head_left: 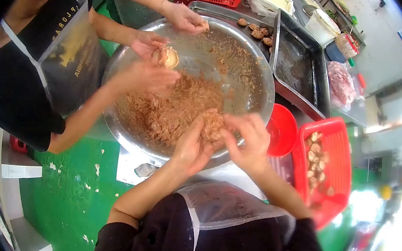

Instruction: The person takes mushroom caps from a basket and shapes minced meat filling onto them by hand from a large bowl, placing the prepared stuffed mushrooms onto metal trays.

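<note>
We record one rounded lump (212, 126) of coarse, brown, moist mixture, its surface rough and uneven. We find it held between the left hand (192, 147), cupped along its left and near side, and the right hand (249, 145), with thumb and fingers at its right edge, above the metal bowl's near part.

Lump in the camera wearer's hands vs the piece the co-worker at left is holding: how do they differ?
Colour: the lump is brown on its visible face; the co-worker's piece shows a pale face.
Surface: the lump looks rough; the piece's pale face looks smoother.
Place: the lump is at the near side of the metal bowl, the piece toward its far left.
Shared: both are roundish and hand-held.
</note>
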### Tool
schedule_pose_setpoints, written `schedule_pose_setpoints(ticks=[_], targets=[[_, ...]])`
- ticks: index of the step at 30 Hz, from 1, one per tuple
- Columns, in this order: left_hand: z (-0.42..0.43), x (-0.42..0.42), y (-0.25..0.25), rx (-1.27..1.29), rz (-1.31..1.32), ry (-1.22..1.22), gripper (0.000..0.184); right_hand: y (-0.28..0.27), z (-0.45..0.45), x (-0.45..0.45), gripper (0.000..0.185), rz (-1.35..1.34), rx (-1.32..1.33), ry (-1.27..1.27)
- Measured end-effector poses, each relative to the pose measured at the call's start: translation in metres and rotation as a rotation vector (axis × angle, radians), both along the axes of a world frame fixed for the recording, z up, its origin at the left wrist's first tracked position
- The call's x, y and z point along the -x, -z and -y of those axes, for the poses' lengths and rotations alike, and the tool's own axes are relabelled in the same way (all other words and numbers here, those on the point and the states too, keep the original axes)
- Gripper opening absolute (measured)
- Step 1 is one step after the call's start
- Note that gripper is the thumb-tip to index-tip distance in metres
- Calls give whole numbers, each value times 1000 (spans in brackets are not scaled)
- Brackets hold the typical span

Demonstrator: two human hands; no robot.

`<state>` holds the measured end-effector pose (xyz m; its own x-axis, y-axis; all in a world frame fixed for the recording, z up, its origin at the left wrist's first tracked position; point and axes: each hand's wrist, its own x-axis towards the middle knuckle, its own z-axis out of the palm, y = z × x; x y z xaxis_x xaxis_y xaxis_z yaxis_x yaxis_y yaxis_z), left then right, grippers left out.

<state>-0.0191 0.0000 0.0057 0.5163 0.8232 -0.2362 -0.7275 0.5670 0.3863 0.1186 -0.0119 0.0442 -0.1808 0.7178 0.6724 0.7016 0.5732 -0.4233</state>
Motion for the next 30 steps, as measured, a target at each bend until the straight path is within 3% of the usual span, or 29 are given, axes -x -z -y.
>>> schedule_pose_setpoints(ticks=[2, 5, 11, 13, 16, 19, 22, 23, 26, 27, 30], targets=[[4, 1, -7, 28, -7, -1, 47, -16, -6, 6, 33, 12, -29, 22], [8, -4, -20, 70, -25, -10, 62, 5, -12, 11, 31, 120, -16, -119], [13, 8, 7, -11, 305, 159, 62, 24, -7, 11, 25, 72, -90, -184], [16, 6, -5, 32, 289, 126, 60, 10, -1, 14, 27, 32, -48, -124], [19, 1, -13, 60, 221, 124, 56, 6, -1, 9, 31, 177, 26, -174], [20, -3, -19, 74, 114, 71, 53, 2, 4, 2, 41, 29, 234, -218], [21, -3, -21, 34, 65, 58, 50, -21, 2, -1, 45, -1030, 541, -271], [20, -2, -21, 2, 57, 76, 50, -14, -2, -9, 46, -784, 448, -196], [24, -6, -19, 63, 13, 77, 42, -3, 5, 2, 44, 391, 159, -67], [24, -9, -13, 18, 44, 80, 40, -3, 8, 8, 42, 460, 179, -106], [26, -7, -12, 74, -7, 69, 40, 2, 9, 10, 40, 156, 267, -72]])
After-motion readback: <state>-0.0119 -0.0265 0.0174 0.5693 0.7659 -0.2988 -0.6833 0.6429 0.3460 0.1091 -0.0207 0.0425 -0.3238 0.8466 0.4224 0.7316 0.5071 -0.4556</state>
